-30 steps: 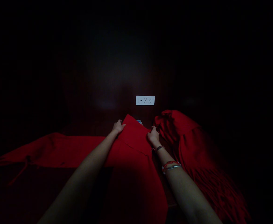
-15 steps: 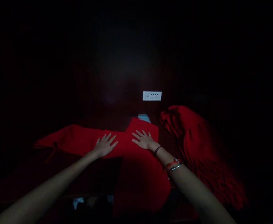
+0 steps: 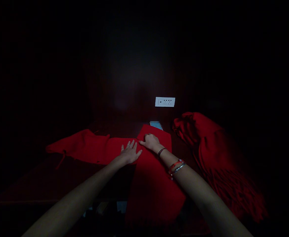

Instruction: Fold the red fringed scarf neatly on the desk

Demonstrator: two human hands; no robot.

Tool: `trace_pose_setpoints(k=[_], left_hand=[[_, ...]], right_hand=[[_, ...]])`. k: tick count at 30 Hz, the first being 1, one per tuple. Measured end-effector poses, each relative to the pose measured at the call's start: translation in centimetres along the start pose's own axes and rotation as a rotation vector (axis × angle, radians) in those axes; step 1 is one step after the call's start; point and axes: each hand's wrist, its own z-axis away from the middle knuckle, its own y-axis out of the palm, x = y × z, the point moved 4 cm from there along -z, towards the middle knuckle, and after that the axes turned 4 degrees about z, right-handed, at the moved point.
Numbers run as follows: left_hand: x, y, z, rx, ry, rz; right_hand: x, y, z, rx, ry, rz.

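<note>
A red scarf (image 3: 156, 184) lies bent at an angle on the dark tabletop. One length runs to the left and the other comes toward me, hanging over the front edge. My left hand (image 3: 130, 153) rests flat on the left length near the bend, fingers spread, with a ring on one finger. Just right of it, my right hand (image 3: 151, 142) has its fingers curled down onto the scarf at the bend, gripping the cloth there. Its fingertips are hidden beneath the knuckles. Bracelets circle the right wrist and forearm.
A second red fringed cloth (image 3: 213, 148) is heaped on the right. Behind the scarf's bend lies a small light-blue item (image 3: 156, 125), partly blurred. A white wall socket (image 3: 165, 102) is on the dark back wall. Pale objects (image 3: 121, 206) show dimly below the table edge.
My left hand has slid right along the scarf toward the bend. My right hand has gone from spread flat to curled on the cloth. The view has shifted slightly left.
</note>
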Motion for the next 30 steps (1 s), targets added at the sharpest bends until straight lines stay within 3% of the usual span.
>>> trace_pose_setpoints(k=[3, 6, 9, 14, 17, 20, 25, 27, 30], left_hand=[[-0.3, 0.7, 0.0, 0.029, 0.0, -0.002], [0.2, 0.8, 0.2, 0.028, 0.031, -0.01], [0.4, 0.5, 0.5, 0.067, 0.049, -0.003], [-0.9, -0.5, 2.5, 0.214, 0.131, 0.043], [-2.4, -1.2, 4.3, 0.287, 0.179, 0.034], [-3.4, -1.9, 5.9, 0.309, 0.193, -0.022], [-1.3, -2.9, 6.9, 0.27, 0.075, -0.11], [-0.1, -3.0, 6.8, 0.274, 0.092, -0.112], [1.7, -3.0, 5.9, 0.193, 0.098, -0.124]], right_hand=[[1.4, 0.2, -1.1, 0.032, 0.045, 0.062], [1.2, 0.1, -1.5, 0.019, 0.043, 0.063], [-1.1, -0.4, -1.5, -0.035, 0.112, -0.009], [-7.9, -1.3, -1.2, -0.254, 0.462, -0.537], [-9.3, -1.4, -0.9, -0.396, 0.547, -0.681], [-6.6, -0.9, -0.7, -0.379, 0.385, -0.584], [0.7, 1.5, 0.2, 0.141, -0.185, -0.322], [1.2, 1.4, 0.9, 0.226, -0.239, -0.293], [-0.2, 0.3, 2.0, 0.196, -0.18, -0.281]])
